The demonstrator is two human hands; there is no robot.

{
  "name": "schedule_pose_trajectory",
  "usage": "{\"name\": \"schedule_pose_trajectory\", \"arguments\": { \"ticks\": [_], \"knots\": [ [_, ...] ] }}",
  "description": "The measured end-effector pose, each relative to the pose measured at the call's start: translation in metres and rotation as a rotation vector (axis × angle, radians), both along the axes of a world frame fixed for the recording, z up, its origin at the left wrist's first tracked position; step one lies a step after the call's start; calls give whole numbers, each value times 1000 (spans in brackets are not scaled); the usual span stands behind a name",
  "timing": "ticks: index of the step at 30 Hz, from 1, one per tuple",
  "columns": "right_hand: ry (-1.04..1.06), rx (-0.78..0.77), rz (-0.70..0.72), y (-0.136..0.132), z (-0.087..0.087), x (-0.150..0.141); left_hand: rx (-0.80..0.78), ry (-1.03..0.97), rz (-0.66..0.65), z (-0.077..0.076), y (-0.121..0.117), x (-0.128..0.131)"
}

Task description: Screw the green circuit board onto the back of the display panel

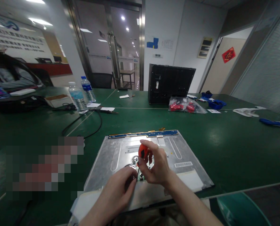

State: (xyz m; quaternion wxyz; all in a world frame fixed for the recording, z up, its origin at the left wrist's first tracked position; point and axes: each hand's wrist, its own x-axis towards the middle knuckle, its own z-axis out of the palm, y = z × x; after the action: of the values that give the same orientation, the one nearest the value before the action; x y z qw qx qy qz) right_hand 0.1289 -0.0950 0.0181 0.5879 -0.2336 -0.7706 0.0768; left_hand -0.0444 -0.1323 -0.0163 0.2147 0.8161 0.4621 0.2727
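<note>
A silver metal panel lies flat on the green table in front of me, with a blue circuit strip along its far edge. My right hand is closed round a screwdriver with a red and black handle, held upright with its tip down on the panel's middle. My left hand rests on the panel beside the tip, fingers curled and pinched close to the shaft; what they hold, if anything, is hidden.
Two water bottles and black cables lie at the left. A black box, a bag of red parts and blue items sit at the back. A person sits far left. A green chair stands bottom right.
</note>
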Motion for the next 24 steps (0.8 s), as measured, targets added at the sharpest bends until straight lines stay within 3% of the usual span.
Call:
{"name": "schedule_pose_trajectory", "arguments": {
  "ticks": [5, 13, 24],
  "knots": [
    [1, 10, 6, 2, -1, 0, 15, -24, 4, 0, -1, 0],
    [-28, 22, -113, 3, 0, -1, -24, -5, 16, 4, -2, 2],
    [35, -27, -17, 1, -1, -3, 1, -5, 20, 4, -2, 2]
  ]
}}
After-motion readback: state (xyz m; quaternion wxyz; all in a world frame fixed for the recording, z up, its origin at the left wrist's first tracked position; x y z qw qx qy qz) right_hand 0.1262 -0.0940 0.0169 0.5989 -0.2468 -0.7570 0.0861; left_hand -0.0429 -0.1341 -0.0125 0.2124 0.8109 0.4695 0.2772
